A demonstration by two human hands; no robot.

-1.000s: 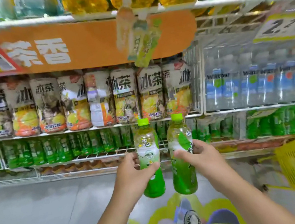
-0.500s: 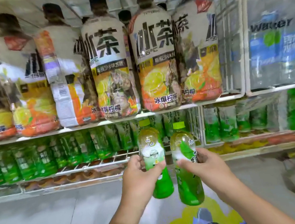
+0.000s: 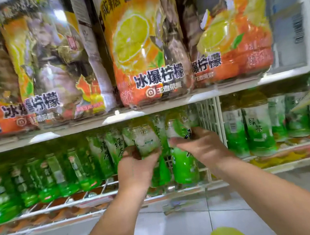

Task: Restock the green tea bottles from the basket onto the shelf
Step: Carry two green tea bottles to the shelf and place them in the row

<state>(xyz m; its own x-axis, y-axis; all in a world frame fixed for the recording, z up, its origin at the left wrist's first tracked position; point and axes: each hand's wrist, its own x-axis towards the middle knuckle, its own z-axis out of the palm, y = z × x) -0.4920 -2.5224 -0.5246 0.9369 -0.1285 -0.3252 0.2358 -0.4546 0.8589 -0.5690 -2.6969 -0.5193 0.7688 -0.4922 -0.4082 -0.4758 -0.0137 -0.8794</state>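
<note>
Store shelving fills the view, wire racks stacked one above another over a pale tiled floor (image 3: pixel 185 228). On the upper shelf (image 3: pixel 53 134) stand big lemon tea bottles (image 3: pixel 140 45) in orange and yellow wrappers. Below it, the lower wire shelf (image 3: pixel 49 207) carries a row of shelved green bottles (image 3: pixel 39 179) at the left, blurred by motion.

Near the middle, the left hand (image 3: pixel 137 165) grips a green tea bottle (image 3: pixel 146 142) around its body, fingers curled round the label, holding it upright at the shelf front. Just beside it, the right hand (image 3: pixel 202 146) grasps a second green tea bottle (image 3: pixel 183 165) from the side, thumb across the front; its base sits low, near the wire rack, though I cannot tell whether it touches. Both bottles are within the lower shelf opening, next to a white wire divider (image 3: pixel 210 121).

Right of the divider stand more green tea bottles (image 3: pixel 257 128) in a neighbouring bay.
</note>
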